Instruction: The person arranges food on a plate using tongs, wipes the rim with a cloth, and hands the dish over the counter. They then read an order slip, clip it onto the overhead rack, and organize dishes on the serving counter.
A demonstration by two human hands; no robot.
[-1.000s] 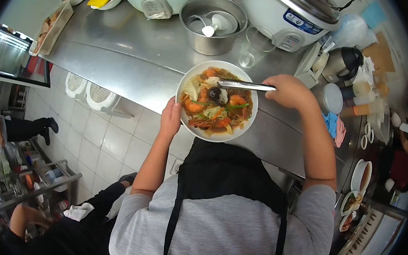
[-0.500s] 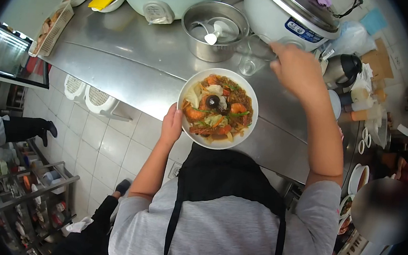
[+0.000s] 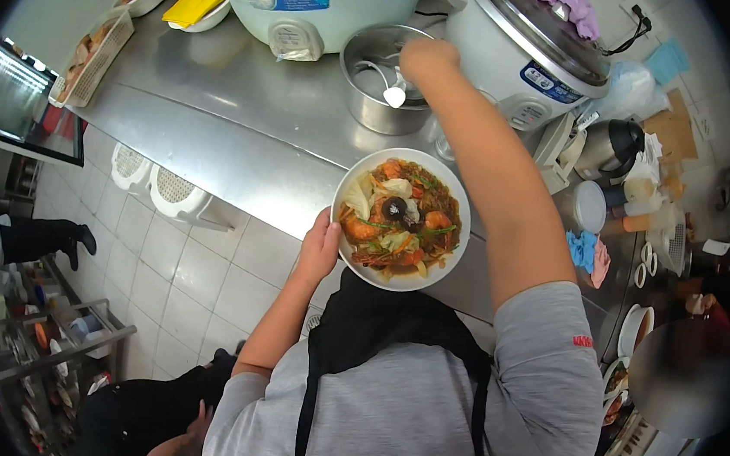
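Note:
My left hand (image 3: pixel 321 245) holds the left rim of a white bowl (image 3: pixel 464 245) near the counter's front edge. Shrimp, cabbage, noodles and a dark mushroom cap (image 3: pixel 393 209) fill the bowl. Above it, my right hand (image 3: pixel 429 61) is over the right side of a steel pot (image 3: pixel 383 115), its fingers bent down and mostly hidden, so whether they hold anything does not show. White ladles (image 3: pixel 394 97) lean inside the pot. My right forearm partly covers a clear glass (image 3: pixel 444 148) beside the pot.
Two rice cookers (image 3: pixel 314 15) (image 3: pixel 526 77) stand behind the pot. A thermos (image 3: pixel 608 149) is at the right, and a basket (image 3: pixel 102 62) at the left. White stools (image 3: pixel 178 196) are under the counter's edge. Other people (image 3: pixel 149 409) (image 3: pixel 25 242) are at the left.
My right hand has gone from tongs over the food, past the glass, to the pot. The tongs are no longer visible. The bowl sits slightly lower and farther right in view, still held by my left hand.

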